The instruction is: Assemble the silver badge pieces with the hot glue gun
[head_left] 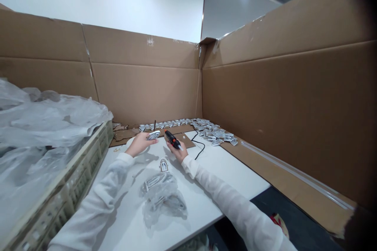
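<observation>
Mid-frame, the left hand (138, 144) grips one arched piece (153, 135), partly covered; the right hand (180, 153) grips one glue gun (173, 140). Below centre, the tabletop (206, 206) carries one loose arch (163, 165) and one clear bag (165, 200), contents blurred. Right of centre, piled pieces (210, 128) overlap uncountably. One crate (85, 176), cut off lower left, holds plastic sheeting (53, 113).

Crate (75, 190) was cut off at the bottom edge; plastic (55, 115) hid its contents. Details on the piece (153, 135) in the left hand (138, 145) were too small to tell.
</observation>
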`<move>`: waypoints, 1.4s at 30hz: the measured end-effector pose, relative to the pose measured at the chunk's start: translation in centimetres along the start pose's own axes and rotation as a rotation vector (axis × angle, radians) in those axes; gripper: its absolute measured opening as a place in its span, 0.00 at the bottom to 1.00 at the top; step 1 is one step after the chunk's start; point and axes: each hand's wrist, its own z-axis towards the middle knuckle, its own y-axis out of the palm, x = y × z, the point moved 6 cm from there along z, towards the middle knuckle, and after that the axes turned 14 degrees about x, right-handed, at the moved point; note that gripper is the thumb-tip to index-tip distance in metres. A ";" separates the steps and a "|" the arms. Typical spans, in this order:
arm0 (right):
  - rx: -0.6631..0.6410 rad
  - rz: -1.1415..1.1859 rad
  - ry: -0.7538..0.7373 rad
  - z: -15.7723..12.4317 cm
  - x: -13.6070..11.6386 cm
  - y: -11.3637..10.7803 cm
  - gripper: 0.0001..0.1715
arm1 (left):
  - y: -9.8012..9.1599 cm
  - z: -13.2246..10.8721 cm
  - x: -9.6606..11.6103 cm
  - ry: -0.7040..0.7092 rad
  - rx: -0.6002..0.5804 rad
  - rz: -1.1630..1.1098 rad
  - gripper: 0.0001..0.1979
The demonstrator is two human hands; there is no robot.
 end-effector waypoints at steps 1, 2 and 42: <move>-0.003 0.002 0.032 0.0 0.0 0.0 0.17 | 0.5 -0.3 0.2 -0.030 -0.002 -0.074 0.19; -0.008 0.008 0.062 0.0 0.0 -0.1 0.18 | 1.0 -0.6 0.3 -0.069 -0.006 -0.144 0.19; -0.210 0.068 -0.107 0.7 -2.0 -0.3 0.16 | 10.1 -5.9 -1.1 -0.591 -0.250 -1.118 0.15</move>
